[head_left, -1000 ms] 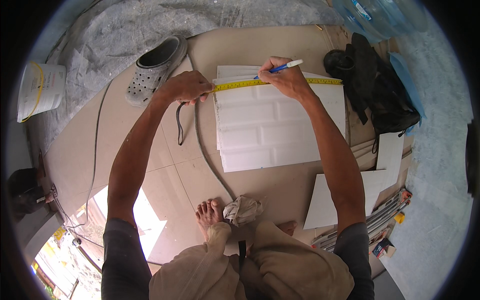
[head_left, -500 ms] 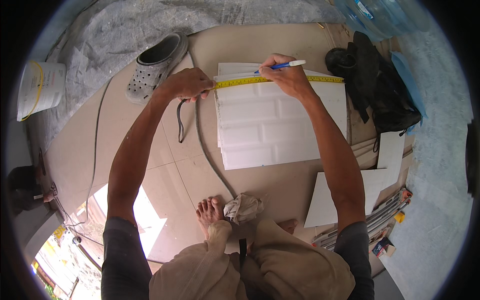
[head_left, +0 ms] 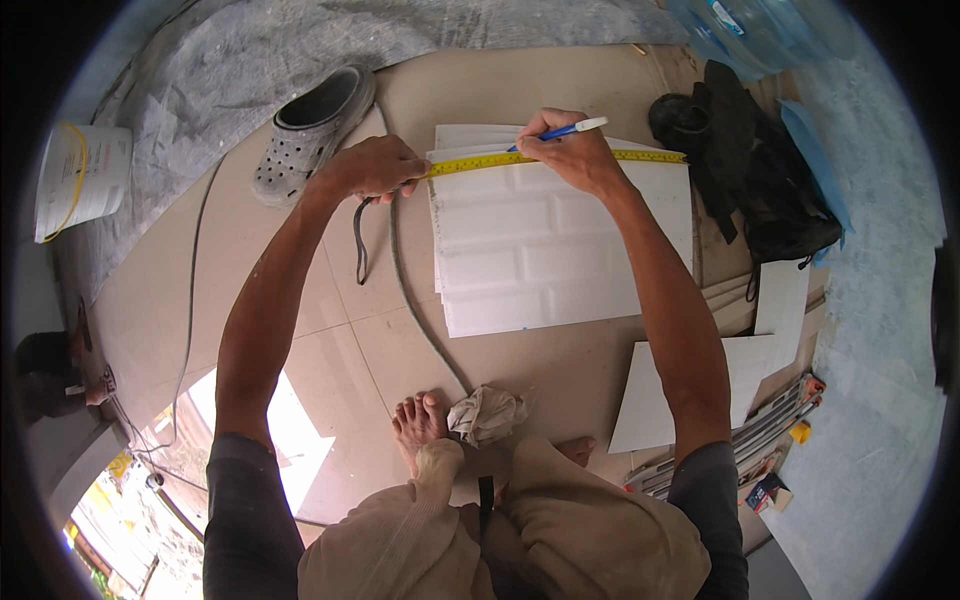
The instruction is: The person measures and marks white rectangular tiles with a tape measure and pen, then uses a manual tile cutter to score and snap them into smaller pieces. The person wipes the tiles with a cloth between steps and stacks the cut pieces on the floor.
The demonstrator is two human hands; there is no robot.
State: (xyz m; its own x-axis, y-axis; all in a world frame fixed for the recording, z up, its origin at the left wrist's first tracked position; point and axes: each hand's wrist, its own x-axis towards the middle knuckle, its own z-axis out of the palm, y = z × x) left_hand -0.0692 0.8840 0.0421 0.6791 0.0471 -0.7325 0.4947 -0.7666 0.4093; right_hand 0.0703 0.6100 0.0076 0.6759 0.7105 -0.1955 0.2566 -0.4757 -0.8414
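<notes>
A stack of white brick-patterned tiles (head_left: 535, 250) lies on the floor in front of me, with a yellow tape measure (head_left: 470, 164) stretched across its far part. My left hand (head_left: 380, 165) is closed on the tape measure at the stack's left edge, its body mostly hidden by my fingers and a dark strap hanging below. My right hand (head_left: 560, 150) grips a blue pen (head_left: 580, 127) with a white end, its tip down by the tape near the middle of the top tile.
A grey clog (head_left: 305, 140) and cables lie at the back left, near a white bucket (head_left: 82, 185). A black bag (head_left: 775, 210) and water jug (head_left: 750, 30) are at the right, above white boards (head_left: 660, 400) and metal tools. A crumpled cloth (head_left: 485, 415) is by my bare feet.
Both hands, the tape and the tiles sit slightly higher in the picture than a second ago. The grips look the same, and the pen stays by the tape.
</notes>
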